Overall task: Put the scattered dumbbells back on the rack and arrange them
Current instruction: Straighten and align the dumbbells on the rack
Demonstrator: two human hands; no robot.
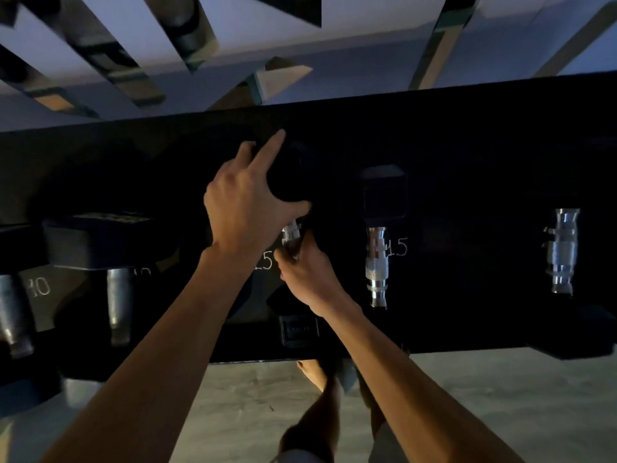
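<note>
Settling a dumbbell [289, 232] into place at the middle of the frame, on the dark rack [467, 145] stretching from left edge to right edge. Cupping its far black head with the left hand [240, 202], thumb and fingers curved round it, index finger reaching toward the upper centre. Gripping its chrome handle with the right hand [307, 272], fingers wrapped round the metal, just below the left hand. Near head poking out under the right wrist, close to the rack's lower edge; a chalked "15" just left of the handle. Already racked, by the look of it: a neighbouring dumbbell [377, 265] right of centre, also beside a "15"; a far-right dumbbell [562, 252] near the right edge; two larger dumbbells [117, 302] at lower left, beside "10" marks. Judging from this, well along: several slots filled, this one seemingly in final adjustment, not yet released. Left to do: letting go, squaring it with its neighbours, checking for strays. No loose dumbbell visible on the floor [233, 396] along the bottom of the frame, though most of the room outside the view, so no telling the count remaining.
</note>
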